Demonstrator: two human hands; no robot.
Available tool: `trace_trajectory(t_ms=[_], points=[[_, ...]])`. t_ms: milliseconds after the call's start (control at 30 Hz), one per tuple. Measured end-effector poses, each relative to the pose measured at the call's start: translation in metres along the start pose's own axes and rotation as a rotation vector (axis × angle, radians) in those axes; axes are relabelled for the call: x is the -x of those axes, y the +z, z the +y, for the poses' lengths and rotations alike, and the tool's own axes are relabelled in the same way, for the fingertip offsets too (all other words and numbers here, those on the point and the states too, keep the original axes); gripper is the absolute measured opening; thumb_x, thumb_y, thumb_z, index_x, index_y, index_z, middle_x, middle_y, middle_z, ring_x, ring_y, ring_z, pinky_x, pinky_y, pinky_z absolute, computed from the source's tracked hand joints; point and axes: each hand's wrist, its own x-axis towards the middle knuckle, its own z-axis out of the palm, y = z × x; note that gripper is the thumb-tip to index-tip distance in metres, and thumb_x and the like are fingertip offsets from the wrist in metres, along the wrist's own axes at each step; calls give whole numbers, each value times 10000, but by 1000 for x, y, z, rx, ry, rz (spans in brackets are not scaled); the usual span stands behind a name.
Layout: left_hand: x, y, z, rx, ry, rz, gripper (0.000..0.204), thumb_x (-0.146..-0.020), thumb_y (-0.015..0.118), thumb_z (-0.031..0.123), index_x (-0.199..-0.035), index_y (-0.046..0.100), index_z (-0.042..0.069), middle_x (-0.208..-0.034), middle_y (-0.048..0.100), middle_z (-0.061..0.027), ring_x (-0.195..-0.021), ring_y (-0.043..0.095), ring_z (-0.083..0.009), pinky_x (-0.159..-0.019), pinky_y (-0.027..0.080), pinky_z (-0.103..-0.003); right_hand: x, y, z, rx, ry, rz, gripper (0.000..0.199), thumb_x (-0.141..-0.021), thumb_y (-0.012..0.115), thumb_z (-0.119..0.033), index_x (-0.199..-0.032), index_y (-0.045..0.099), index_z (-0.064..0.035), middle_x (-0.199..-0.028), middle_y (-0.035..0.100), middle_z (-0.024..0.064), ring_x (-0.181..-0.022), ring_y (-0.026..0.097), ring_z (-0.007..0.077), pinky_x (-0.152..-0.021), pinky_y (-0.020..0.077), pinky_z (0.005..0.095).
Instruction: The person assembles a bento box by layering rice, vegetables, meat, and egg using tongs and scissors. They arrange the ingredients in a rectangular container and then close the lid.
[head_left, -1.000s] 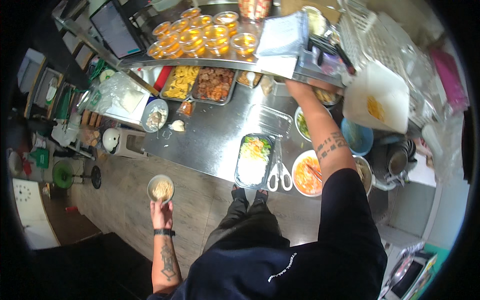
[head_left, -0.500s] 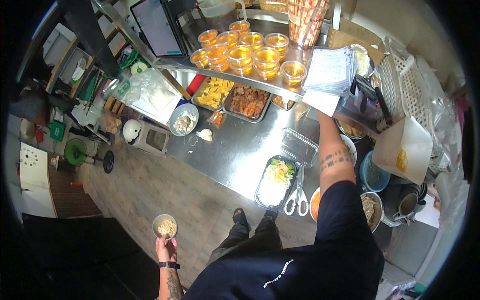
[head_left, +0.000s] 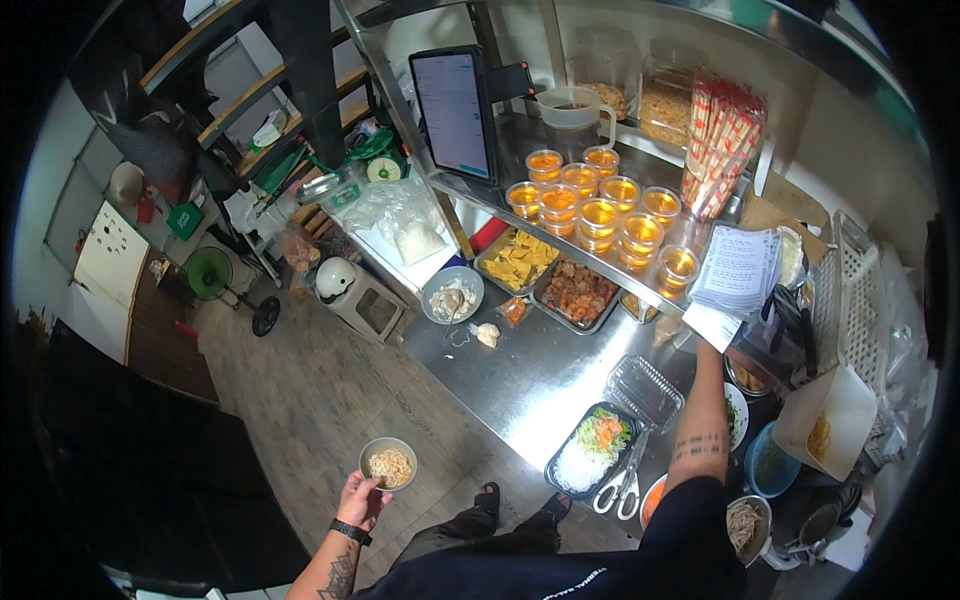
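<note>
Left hand had a closed grip on a small grey bowl of noodles, fingers under the near rim, bowl held level out over the wood floor, well clear of the surface. Right hand was up at the paper slips hanging off the shelf edge, touching the lowest slip; grip state couldn't be read, fingers hidden behind the paper. Right forearm crossed above the surface.

Below that arm: black tray with rice and shredded carrot, scissors just beside its near end, clear plastic lid just behind it. Further left on the surface: two metal pans of food side by side, a grey bowl near them. Shelf above carried a cluster of lidded cups with orange sauce, a tablet screen at its left end, a clear jug behind the cups. White helmet sat on a box by the surface's left end.
</note>
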Motion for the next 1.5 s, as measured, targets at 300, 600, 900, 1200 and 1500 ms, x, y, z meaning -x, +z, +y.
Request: trace_trajectory(t_ms=[300, 600, 900, 1200, 1500], points=[[-60, 42, 4, -103, -113, -201, 465, -937, 686, 39, -1315, 424, 103, -1146, 646, -111, -877, 698, -200, -718, 630, -337, 206, -89, -85, -1359, 42, -116, 488, -915, 662, -21, -1369, 491, -71, -1250, 645, 111, -1030, 672, 182, -836, 566, 344], [-122, 164, 10, -131, -107, -741, 459, -960, 641, -34, -1320, 415, 138, -1179, 617, -54, -1034, 681, -167, -784, 645, -328, 374, -137, -205, -1532, 181, -233, 532, -1021, 537, 0, -1504, 348, -118, -1160, 646, 136, -821, 659, 148, -731, 564, 323], [-122, 212, -18, -224, -34, -994, 562, -908, 697, -77, -1334, 391, 125, -1288, 554, -66, -1096, 671, -185, -869, 614, -318, 412, -197, -232, -770, 165, -445, 609, -997, 638, -213, -1551, 413, -94, -1362, 640, 192, -1232, 639, 306, -1018, 484, 395], [-109, 213, -60, -285, 42, -1035, 636, -819, 771, -114, -1275, 375, 85, -1289, 547, -114, -1141, 641, -220, -965, 563, -326, 440, -161, -243, -419, 144, -393, 507, -980, 611, -367, -1441, 534, -172, -917, 721, 229, -848, 707, 422, -789, 557, 520], [-107, 222, -84, -293, -283, -964, 572, -917, 716, -29, -1334, 347, 101, -1266, 571, -92, -1121, 652, -197, -913, 587, -332, 453, -150, -206, -442, 188, -208, 413, -935, 660, -320, -1333, 640, -211, -942, 733, 164, -861, 703, 400, -756, 561, 512]])
